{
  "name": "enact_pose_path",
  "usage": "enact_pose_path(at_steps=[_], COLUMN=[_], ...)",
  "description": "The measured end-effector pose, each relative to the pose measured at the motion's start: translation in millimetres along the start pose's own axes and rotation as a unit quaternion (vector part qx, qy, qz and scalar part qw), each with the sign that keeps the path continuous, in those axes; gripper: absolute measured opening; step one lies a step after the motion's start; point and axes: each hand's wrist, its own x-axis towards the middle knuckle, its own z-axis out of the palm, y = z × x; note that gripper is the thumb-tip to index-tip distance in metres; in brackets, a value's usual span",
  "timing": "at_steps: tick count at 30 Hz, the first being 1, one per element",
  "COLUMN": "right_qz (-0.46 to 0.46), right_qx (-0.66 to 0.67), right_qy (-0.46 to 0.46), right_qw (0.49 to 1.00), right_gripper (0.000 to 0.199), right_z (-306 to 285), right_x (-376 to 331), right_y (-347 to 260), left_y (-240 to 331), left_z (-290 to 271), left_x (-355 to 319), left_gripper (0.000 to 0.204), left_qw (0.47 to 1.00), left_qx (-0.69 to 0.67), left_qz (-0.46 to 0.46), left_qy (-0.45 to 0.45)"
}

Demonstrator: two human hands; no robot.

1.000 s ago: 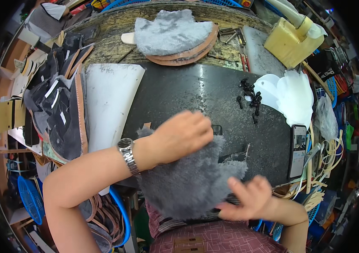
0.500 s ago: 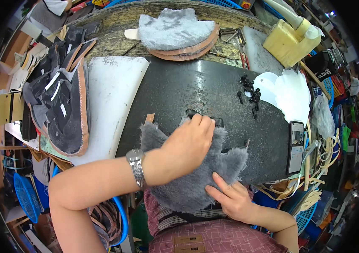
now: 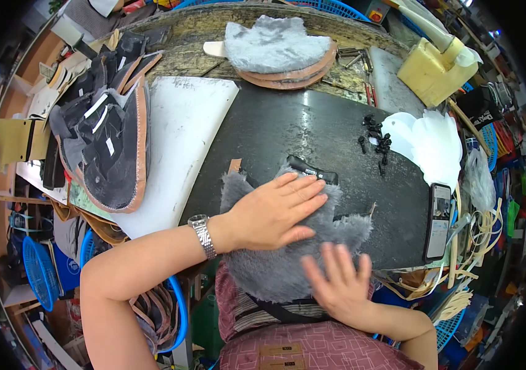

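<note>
A grey furry piece (image 3: 269, 271) lies at the near edge of the black work surface, partly over my lap. My left hand (image 3: 278, 213) rests flat on its fur, palm down, with the fingers stretched toward the right. Just beyond those fingertips, a black strip (image 3: 313, 171) with small white marking lies along the fur's far edge. My right hand (image 3: 342, 287) is at the near right part of the fur, fingers spread and slightly blurred. Whether it touches the fur I cannot tell. A small tan tab (image 3: 234, 165) sticks out at the fur's far left corner.
Black shoe uppers with tan stitched edges (image 3: 115, 166) lie left, beside a white board (image 3: 176, 135). A stack of light grey furry pieces (image 3: 278, 46) sits at the back. Small black parts (image 3: 379, 139), a phone (image 3: 438, 222) and a yellowish jug (image 3: 432, 71) are right.
My left hand has gone from pinching at the fur's far edge to lying flat on it. The black strip there is now uncovered. My right hand's fingers have spread. The view has shifted slightly.
</note>
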Motion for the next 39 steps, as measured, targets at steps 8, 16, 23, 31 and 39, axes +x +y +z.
enact_pose_path(at_steps=[8,16,23,31,39], right_qz=[0.050,0.329,0.414,0.138,0.224], right_qx=[0.387,0.845,0.605,0.467,0.658], right_qy=[0.200,0.338,0.428,0.046,-0.100], right_qw=[0.899,0.252,0.529,0.872,0.712], right_gripper=[0.034,0.051,0.057,0.030,0.018], right_z=[-4.1,-37.8,-35.4,-98.4,-75.1], right_x=[27.1,34.5,-41.2,83.0,80.0], right_y=[28.8,30.6,78.7,102.9,106.4], left_y=[-22.8,38.2,29.0,43.9,46.5], left_z=[-61.6,-61.5,-97.1,-91.1,-79.2], left_x=[-3.6,17.5,18.3,38.2,27.6], left_gripper=[0.037,0.052,0.021,0.020,0.020], left_qw=[0.844,0.651,0.901,0.926,0.840], left_qx=[-0.182,-0.663,-0.373,-0.328,-0.455], left_qz=[-0.283,-0.336,-0.222,-0.183,-0.292], left_qy=[0.418,0.151,-0.010,-0.029,-0.055])
